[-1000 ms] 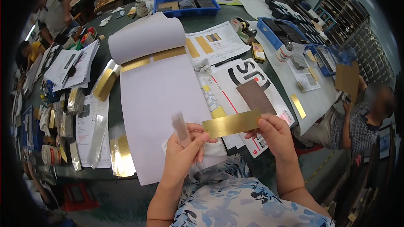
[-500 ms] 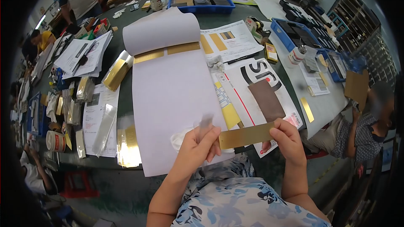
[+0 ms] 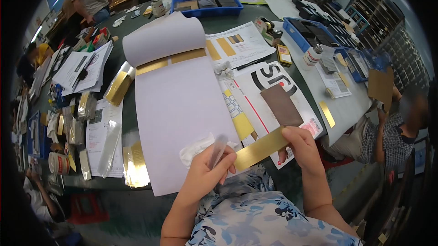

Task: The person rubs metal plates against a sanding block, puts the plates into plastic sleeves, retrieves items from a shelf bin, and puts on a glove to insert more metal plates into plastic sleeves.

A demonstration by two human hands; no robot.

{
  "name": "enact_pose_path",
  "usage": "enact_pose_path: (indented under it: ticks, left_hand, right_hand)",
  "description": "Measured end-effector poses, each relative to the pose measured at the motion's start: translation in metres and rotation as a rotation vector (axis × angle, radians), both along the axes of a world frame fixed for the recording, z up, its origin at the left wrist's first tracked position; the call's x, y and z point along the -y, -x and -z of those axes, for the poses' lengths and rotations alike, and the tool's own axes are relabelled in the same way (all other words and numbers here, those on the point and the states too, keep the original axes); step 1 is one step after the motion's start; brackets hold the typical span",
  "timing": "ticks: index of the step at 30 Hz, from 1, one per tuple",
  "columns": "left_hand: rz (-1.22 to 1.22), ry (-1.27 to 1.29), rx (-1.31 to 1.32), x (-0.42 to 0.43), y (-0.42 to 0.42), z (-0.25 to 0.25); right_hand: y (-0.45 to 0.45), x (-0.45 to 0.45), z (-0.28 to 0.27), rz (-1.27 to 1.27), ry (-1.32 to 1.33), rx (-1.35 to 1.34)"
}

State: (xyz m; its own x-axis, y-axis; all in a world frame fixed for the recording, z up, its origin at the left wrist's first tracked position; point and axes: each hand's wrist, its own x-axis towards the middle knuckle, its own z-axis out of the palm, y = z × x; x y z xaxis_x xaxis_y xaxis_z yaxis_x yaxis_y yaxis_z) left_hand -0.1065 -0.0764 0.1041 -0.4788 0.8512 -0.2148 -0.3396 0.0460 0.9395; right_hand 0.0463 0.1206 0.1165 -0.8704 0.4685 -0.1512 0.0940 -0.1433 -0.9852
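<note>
Between my two hands is a flat gold metal strip (image 3: 261,149), tilted with its right end higher. My left hand (image 3: 206,167) pinches the strip's lower left end and also has a clear plastic sleeve (image 3: 218,151) between its fingers. The strip's upper right end is in the grip of my right hand (image 3: 302,148). Under my left hand, a crumpled white cloth (image 3: 197,149) lies on a long white paper sheet (image 3: 178,109). Gold strips (image 3: 188,56) lie across that sheet, below its rolled-back top. A brown plate (image 3: 280,104) rests on printed paper beyond my right hand.
Wrapped gold strips (image 3: 120,85) and a stack of gold pieces (image 3: 135,164) lie left of the sheet. Clear sleeves (image 3: 109,148) rest on a printed page. Blue trays (image 3: 207,12) stand at the back. A person sits at the right; a gloved co-worker is across the table.
The gold strip has tilted, its left end lower and its right end higher. The plastic sleeve in my left hand has turned, and more of the white cloth shows. The whole view has shifted slightly.
</note>
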Motion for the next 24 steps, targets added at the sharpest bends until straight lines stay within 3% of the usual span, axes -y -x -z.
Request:
enact_pose_path:
  ticks: [5,7,8,10,12,16,18,20,22,24]
  left_hand:
    - [-0.044,-0.052,0.010,0.009,0.004,0.005]
    - [-0.133,-0.034,0.049,0.014,0.008,0.004]
    - [-0.145,-0.034,0.050,0.016,0.010,0.004]
    - [-0.162,-0.058,0.087,0.018,0.014,0.004]
    - [-0.108,-0.072,0.112,0.020,0.013,-0.002]
    - [-0.062,-0.158,0.199,0.024,0.015,-0.009]
    - [-0.135,-0.098,0.117,0.024,0.019,-0.008]
    - [-0.204,-0.037,0.036,0.026,0.021,-0.008]
    - [-0.141,-0.004,0.136,0.028,0.021,-0.008]
    - [-0.168,-0.017,0.163,0.030,0.024,-0.007]
  right_hand:
    - [0.010,-0.006,0.010,-0.021,0.064,-0.010]
    - [0.024,0.010,0.001,0.268,-0.329,-0.117]
    - [0.027,0.014,-0.004,0.257,-0.329,-0.118]
    - [0.033,0.021,-0.014,0.149,-1.437,-0.109]
    - [0.039,0.028,-0.009,0.135,-1.484,-0.179]
    - [0.053,0.028,0.001,0.020,-1.237,-0.302]
    - [0.056,0.038,-0.008,0.073,-0.147,-0.059]
    - [0.065,0.040,-0.011,0.003,-0.067,-0.092]
    - [0.073,0.049,-0.009,-0.048,0.118,-0.081]
    - [0.079,0.055,-0.004,-0.091,0.133,-0.071]
